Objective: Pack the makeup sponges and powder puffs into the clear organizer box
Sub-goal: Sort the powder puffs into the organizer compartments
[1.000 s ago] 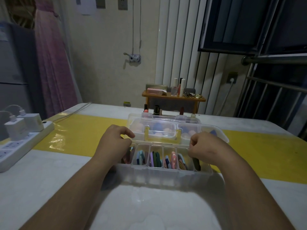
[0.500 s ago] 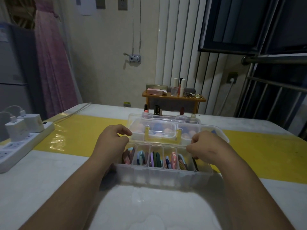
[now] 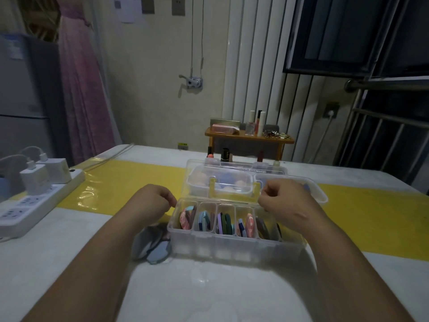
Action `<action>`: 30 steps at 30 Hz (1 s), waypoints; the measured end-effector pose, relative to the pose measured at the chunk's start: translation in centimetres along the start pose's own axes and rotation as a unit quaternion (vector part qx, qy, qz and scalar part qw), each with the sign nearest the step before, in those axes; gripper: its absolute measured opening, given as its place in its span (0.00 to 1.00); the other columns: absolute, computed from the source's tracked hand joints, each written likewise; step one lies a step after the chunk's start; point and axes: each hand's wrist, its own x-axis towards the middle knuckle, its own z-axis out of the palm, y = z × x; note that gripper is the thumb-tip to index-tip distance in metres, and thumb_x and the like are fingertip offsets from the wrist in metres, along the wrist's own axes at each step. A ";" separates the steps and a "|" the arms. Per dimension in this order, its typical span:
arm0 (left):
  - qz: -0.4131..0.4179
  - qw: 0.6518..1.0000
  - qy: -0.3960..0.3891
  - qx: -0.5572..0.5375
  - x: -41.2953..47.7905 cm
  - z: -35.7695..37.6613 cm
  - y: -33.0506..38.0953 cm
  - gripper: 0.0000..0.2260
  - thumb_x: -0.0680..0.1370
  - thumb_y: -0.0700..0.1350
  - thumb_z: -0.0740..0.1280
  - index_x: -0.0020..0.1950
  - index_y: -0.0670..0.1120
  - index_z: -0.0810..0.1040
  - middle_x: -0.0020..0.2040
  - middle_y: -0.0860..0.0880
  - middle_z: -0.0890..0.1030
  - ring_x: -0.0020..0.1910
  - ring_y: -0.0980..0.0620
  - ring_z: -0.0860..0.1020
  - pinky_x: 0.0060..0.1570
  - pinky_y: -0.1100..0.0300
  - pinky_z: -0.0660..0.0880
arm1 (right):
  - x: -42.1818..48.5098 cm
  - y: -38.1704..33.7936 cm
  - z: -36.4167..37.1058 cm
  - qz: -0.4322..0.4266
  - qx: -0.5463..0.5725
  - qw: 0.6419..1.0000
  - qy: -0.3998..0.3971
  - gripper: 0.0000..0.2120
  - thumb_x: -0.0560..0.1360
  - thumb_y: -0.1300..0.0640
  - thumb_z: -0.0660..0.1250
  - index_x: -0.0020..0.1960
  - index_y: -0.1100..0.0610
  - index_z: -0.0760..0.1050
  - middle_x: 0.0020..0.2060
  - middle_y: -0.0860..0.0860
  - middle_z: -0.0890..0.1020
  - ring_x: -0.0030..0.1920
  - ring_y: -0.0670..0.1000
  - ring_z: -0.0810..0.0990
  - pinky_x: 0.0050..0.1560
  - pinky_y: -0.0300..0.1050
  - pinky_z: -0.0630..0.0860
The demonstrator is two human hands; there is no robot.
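Tabletop [image 3: 209,293]: loose puffs [image 3: 157,248], grey-blue, lie against the organizer box [image 3: 232,251] at its front-left corner. Lower compartments look nearly full, packed puffs [image 3: 224,223] on edge. Left hand [image 3: 152,204] is at the left rim and right hand [image 3: 286,204] over the right-end compartment. Fingers curled on both, can't tell if gripping. Sponges [image 3: 240,183] in the upper tray [image 3: 197,189] behind. Mostly done; loose puffs remain.
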 end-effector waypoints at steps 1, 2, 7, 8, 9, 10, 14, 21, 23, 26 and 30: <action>-0.008 1.000 -0.007 0.013 -0.1 -0.1 -0.1 0.15 0.72 0.30 0.62 0.35 0.46 0.83 0.42 0.37 0.83 0.38 0.44 0.76 0.38 0.57 0.71 | 0.0 -0.1 0.3 -0.013 0.008 1.000 -0.005 0.07 0.76 0.57 0.64 0.39 0.52 0.77 0.35 0.51 0.80 0.39 0.51 0.80 0.39 0.46 0.79; -0.017 0.999 -0.015 0.023 -0.1 -0.2 -0.2 0.16 0.71 0.30 0.62 0.35 0.46 0.84 0.41 0.36 0.83 0.37 0.45 0.76 0.37 0.57 0.72 | 0.0 -0.2 0.5 -0.024 0.012 1.000 -0.011 0.07 0.75 0.57 0.64 0.39 0.51 0.77 0.35 0.50 0.80 0.39 0.51 0.79 0.39 0.45 0.78; -0.037 0.995 -0.069 0.055 -0.5 -1.0 -0.5 0.14 0.70 0.31 0.64 0.35 0.46 0.85 0.36 0.41 0.84 0.37 0.44 0.80 0.43 0.51 0.80 | 0.0 -0.3 1.3 -0.051 0.016 0.998 -0.038 0.08 0.77 0.58 0.64 0.41 0.49 0.76 0.38 0.48 0.79 0.39 0.47 0.78 0.37 0.36 0.71; -0.036 0.994 -0.083 0.069 -0.7 -1.1 -0.4 0.12 0.70 0.32 0.66 0.36 0.46 0.86 0.36 0.43 0.84 0.38 0.45 0.81 0.43 0.53 0.79 | 0.0 -0.3 1.4 -0.051 0.019 0.998 -0.037 0.08 0.77 0.58 0.64 0.42 0.49 0.76 0.38 0.48 0.79 0.40 0.47 0.78 0.37 0.36 0.71; -0.033 0.992 -0.096 0.078 -0.9 -1.2 -0.3 0.12 0.70 0.32 0.67 0.37 0.46 0.86 0.35 0.45 0.84 0.38 0.46 0.81 0.41 0.55 0.78 | 0.0 -0.3 1.4 -0.051 0.021 0.998 -0.035 0.07 0.77 0.58 0.64 0.42 0.49 0.76 0.38 0.48 0.79 0.40 0.47 0.78 0.38 0.36 0.72; -0.030 0.990 -0.109 0.083 -1.0 -1.4 -0.2 0.11 0.70 0.33 0.67 0.37 0.46 0.86 0.34 0.46 0.84 0.37 0.48 0.80 0.39 0.58 0.76 | 0.1 -0.3 1.4 -0.051 0.022 0.998 -0.033 0.07 0.77 0.58 0.64 0.42 0.49 0.77 0.38 0.48 0.79 0.40 0.47 0.78 0.38 0.37 0.73; -0.012 0.979 -0.152 0.135 -1.4 -1.9 -0.2 0.07 0.70 0.37 0.70 0.41 0.47 0.86 0.35 0.50 0.84 0.36 0.53 0.79 0.37 0.62 0.74 | 0.2 -0.3 1.7 -0.054 0.023 0.998 -0.033 0.07 0.77 0.58 0.64 0.42 0.49 0.77 0.39 0.48 0.79 0.42 0.47 0.78 0.41 0.38 0.75; 0.000 0.979 -0.124 0.163 -1.1 -1.7 -0.6 0.06 0.71 0.38 0.71 0.36 0.48 0.82 0.34 0.51 0.82 0.35 0.54 0.78 0.36 0.63 0.73 | 0.2 -0.4 1.8 -0.059 0.016 0.998 -0.029 0.08 0.78 0.57 0.64 0.42 0.48 0.76 0.39 0.47 0.79 0.42 0.47 0.78 0.40 0.37 0.74; -0.004 0.980 -0.118 0.157 -1.1 -1.8 -0.6 0.05 0.71 0.39 0.71 0.38 0.48 0.82 0.35 0.51 0.83 0.36 0.54 0.79 0.35 0.63 0.72 | 0.2 -0.4 1.8 -0.061 0.015 0.998 -0.027 0.08 0.78 0.58 0.64 0.42 0.48 0.76 0.39 0.47 0.79 0.42 0.47 0.78 0.39 0.36 0.73; -0.011 0.971 -0.154 0.181 -1.4 -2.2 -0.4 0.03 0.71 0.42 0.72 0.44 0.48 0.82 0.40 0.50 0.84 0.38 0.53 0.79 0.36 0.62 0.72 | 0.2 -0.4 1.8 -0.060 0.014 0.998 -0.025 0.07 0.78 0.57 0.64 0.43 0.48 0.76 0.39 0.48 0.79 0.42 0.47 0.78 0.40 0.37 0.74; 0.008 0.948 -0.198 0.248 -1.9 -2.6 0.0 0.12 0.68 0.47 0.76 0.48 0.52 0.78 0.43 0.54 0.82 0.40 0.57 0.79 0.36 0.63 0.73 | 0.2 -0.3 1.9 -0.056 0.019 0.998 -0.024 0.06 0.78 0.57 0.64 0.43 0.49 0.77 0.39 0.48 0.79 0.42 0.48 0.79 0.42 0.40 0.78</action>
